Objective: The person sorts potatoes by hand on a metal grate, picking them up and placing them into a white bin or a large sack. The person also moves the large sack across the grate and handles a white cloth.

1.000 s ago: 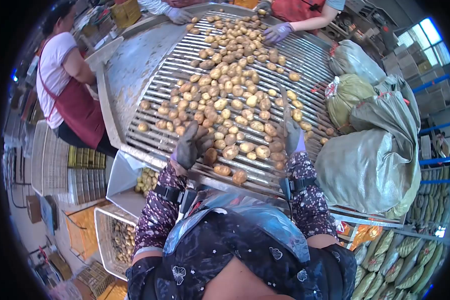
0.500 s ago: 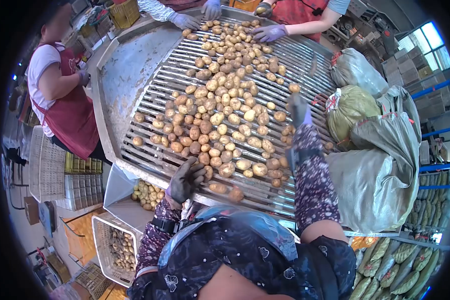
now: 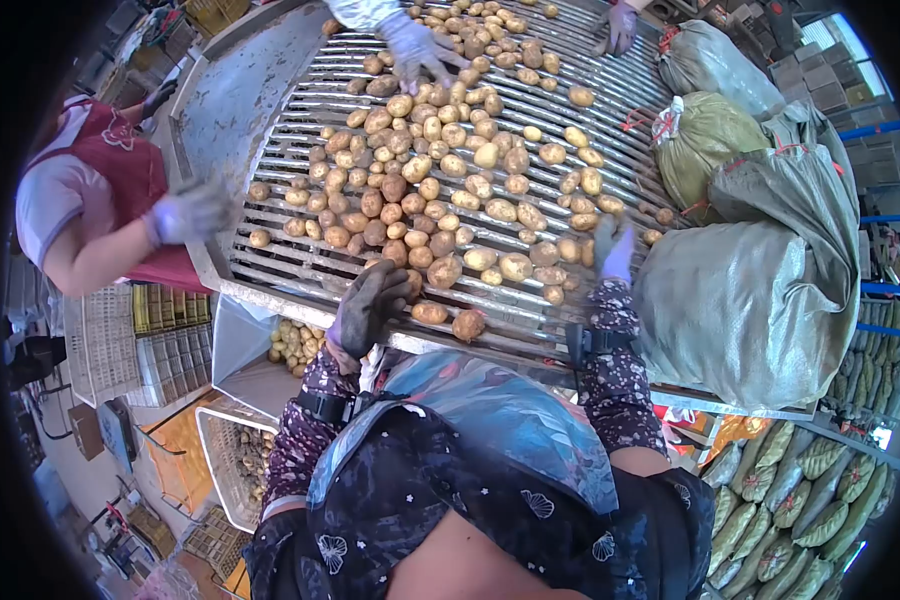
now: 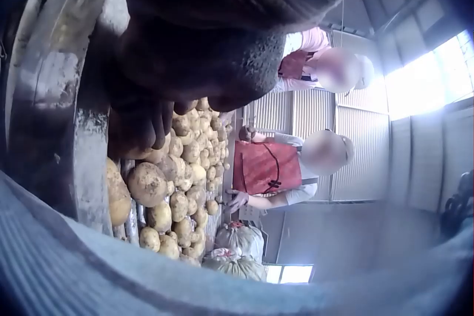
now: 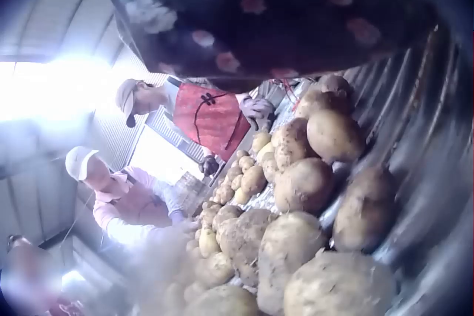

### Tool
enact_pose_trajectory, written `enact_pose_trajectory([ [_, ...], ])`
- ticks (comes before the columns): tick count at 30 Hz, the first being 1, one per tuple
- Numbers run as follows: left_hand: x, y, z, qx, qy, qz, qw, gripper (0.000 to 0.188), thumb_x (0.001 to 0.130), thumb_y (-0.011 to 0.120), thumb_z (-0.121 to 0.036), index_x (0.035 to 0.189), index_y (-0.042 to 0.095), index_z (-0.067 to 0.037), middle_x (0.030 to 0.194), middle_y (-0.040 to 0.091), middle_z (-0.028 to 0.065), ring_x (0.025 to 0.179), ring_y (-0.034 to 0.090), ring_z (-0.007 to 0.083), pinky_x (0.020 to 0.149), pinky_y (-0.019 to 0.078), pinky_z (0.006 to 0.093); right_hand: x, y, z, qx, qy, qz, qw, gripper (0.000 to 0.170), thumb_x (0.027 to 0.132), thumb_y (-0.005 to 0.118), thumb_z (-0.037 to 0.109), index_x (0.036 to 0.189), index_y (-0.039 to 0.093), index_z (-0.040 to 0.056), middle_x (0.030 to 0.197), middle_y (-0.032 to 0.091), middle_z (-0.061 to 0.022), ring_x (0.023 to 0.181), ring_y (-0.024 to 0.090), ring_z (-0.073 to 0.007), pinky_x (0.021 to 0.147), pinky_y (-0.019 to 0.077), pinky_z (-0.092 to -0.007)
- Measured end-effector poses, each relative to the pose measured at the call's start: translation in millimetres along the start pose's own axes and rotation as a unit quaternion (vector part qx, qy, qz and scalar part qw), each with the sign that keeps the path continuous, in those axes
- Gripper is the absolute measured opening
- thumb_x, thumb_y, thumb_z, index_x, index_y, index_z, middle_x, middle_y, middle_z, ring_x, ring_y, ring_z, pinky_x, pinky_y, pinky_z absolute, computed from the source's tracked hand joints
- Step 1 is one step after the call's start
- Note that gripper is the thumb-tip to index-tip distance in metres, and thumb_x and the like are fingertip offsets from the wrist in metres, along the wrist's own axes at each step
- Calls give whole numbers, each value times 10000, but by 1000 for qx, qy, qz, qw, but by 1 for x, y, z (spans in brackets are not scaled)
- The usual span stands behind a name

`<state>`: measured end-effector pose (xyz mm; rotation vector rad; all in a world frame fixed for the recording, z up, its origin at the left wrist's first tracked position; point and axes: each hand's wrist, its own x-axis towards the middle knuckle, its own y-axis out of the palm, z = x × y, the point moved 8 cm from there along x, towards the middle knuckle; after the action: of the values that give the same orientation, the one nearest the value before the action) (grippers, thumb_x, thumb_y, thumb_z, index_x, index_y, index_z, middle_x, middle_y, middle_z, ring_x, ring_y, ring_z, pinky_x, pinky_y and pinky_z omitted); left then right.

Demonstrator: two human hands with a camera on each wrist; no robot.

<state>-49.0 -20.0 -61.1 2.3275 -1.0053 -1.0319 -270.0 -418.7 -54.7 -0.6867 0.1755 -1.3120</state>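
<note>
Many soil-marked potatoes (image 3: pixel 390 187) lie spread over a slatted metal sorting table (image 3: pixel 300 262). My left hand (image 3: pixel 372 300), in a dark glove with a lilac cuff, rests at the table's near rim with loosely bent fingers. A potato (image 3: pixel 430 313) lies just right of it. In the left wrist view its dark glove (image 4: pixel 200 57) fills the top. My right hand (image 3: pixel 613 245), gloved and slightly blurred, reaches over the slats at the right, its fingers beside several potatoes (image 3: pixel 582 203). In the right wrist view, a flowered sleeve (image 5: pixel 259 20) hides that hand.
Large tied sacks (image 3: pixel 750 300) stand along the table's right side. A white chute (image 3: pixel 250 355) and a crate (image 3: pixel 215 465) with potatoes sit below the near left edge. A person in a red apron (image 3: pixel 110 190) stands left; another's gloved hand (image 3: pixel 418 50) reaches into the pile.
My right hand reached farther out over the slats, then drew back toward me at the right side. My left hand stays near the rim. The person at left swings an arm toward the table.
</note>
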Motion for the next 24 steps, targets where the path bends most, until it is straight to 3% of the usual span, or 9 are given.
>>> enact_pose_trajectory([
  [3,0,4,-3,-4,-1,8,1000,482,997,483,-316,1378,411,-31,1260,567,132,1106,578,214,862,486,309,-41,40,41,-232,-159,-8,960,483,894,573,298,1228,510,-45,1228,504,-284,1113,525,-383,945,445,-447],
  [5,-4,8,-4,-11,-1,-2,1000,513,977,529,-342,1359,429,-13,1223,585,132,1062,592,201,834,491,291,-60,70,70,24,34,185,982,522,913,565,327,1311,455,6,1311,428,-252,1179,479,-394,987,429,-476],
  [8,-1,11,-6,23,-9,0,1000,533,971,536,-356,1362,423,-12,1226,583,131,1069,589,198,840,488,294,-76,99,120,142,-55,328,932,480,938,543,319,1328,447,56,1304,437,-230,1170,494,-400,963,446,-512],
  [12,-3,6,-12,48,3,-24,999,551,964,545,-376,1358,423,-12,1224,584,129,1066,591,196,844,486,289,-85,64,150,177,-12,314,933,448,921,589,251,1296,455,46,1280,467,-199,1061,575,-360,881,503,-435],
  [15,0,-9,-9,22,11,-25,999,476,1007,459,-325,1373,410,-25,1225,577,145,1084,589,213,879,477,310,-88,48,89,-78,26,339,937,392,917,592,210,1252,499,30,1198,555,-175,1036,596,-306,890,503,-379],
  [18,3,-3,-11,11,-4,-9,1000,536,968,533,-370,1363,425,-23,1219,587,121,1039,596,185,853,486,296,-115,65,119,53,8,564,824,318,926,573,190,1177,565,-5,1059,643,-133,1019,594,-218,894,484,-345],
  [20,3,0,-13,85,9,5,996,561,957,549,-395,1361,428,-25,1227,587,110,1022,598,169,848,487,291,-101,61,148,110,8,531,840,311,934,577,205,1148,575,-21,1064,642,-121,966,590,-169,828,484,-329],
  [22,4,4,-14,99,7,9,995,538,970,528,-378,1368,425,-30,1250,579,104,1043,595,172,858,483,299,-48,83,33,52,56,409,909,294,929,588,198,1132,582,-16,1055,642,-124,926,592,-158,800,483,-324],
  [24,1,9,-16,47,-9,14,999,516,984,513,-348,1367,417,-14,1261,573,116,1070,593,181,883,481,307,4,50,88,-40,-45,211,976,256,922,557,160,1112,593,-8,1000,644,-171,863,615,-248,768,489,-359],
])
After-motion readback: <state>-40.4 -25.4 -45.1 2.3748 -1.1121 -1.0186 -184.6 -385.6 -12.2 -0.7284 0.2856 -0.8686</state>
